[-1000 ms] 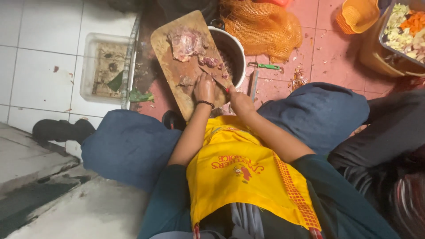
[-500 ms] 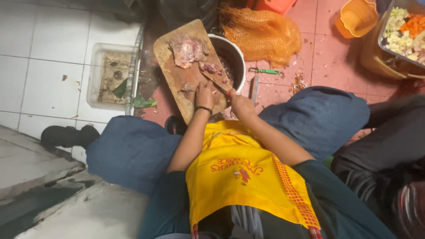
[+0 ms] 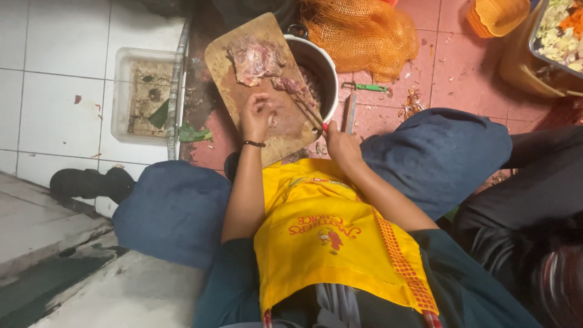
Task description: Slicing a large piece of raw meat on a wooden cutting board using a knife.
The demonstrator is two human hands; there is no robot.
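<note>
Right hand [image 3: 341, 144] closed in a grip around a red-handled knife [image 3: 311, 115]; blade ran forward and up across the board, its tip among the meat strips. Left hand [image 3: 258, 115] lay fingers-down on the wooden cutting board [image 3: 243, 82], pinning a small piece of raw meat [image 3: 280, 85]; whether the fingers closed on the piece or only pressed it could not be told. A dark band sat on the left wrist.

Judgement on the cut: the pinning fingertips wanted curling back from the blade, since hand and edge were just beside each other and the meat looked wet and slippery. Short draws looked safer than pressing down, as the board sat tilted across the rim of the pot [image 3: 322, 67] and could rock.

Board: long, rounded corners, brown, stained dark and damp. A larger slab of meat [image 3: 255, 59], pinkish-red and ragged with pale fat, lay at its far end. Pot: round metal, pale rim, dark inside, holding more meat as far as could be seen.

Further out, on the red tiled floor [image 3: 449, 67]: a second knife [image 3: 350, 112] beside the pot, a green-handled peeler [image 3: 367, 87], an orange mesh sack [image 3: 358, 33], loose and slumped. Left of the board, a clear plastic tub [image 3: 143, 94], grimy, holding leaf scraps. Yellow apron [image 3: 328, 237] over blue trousers.
</note>
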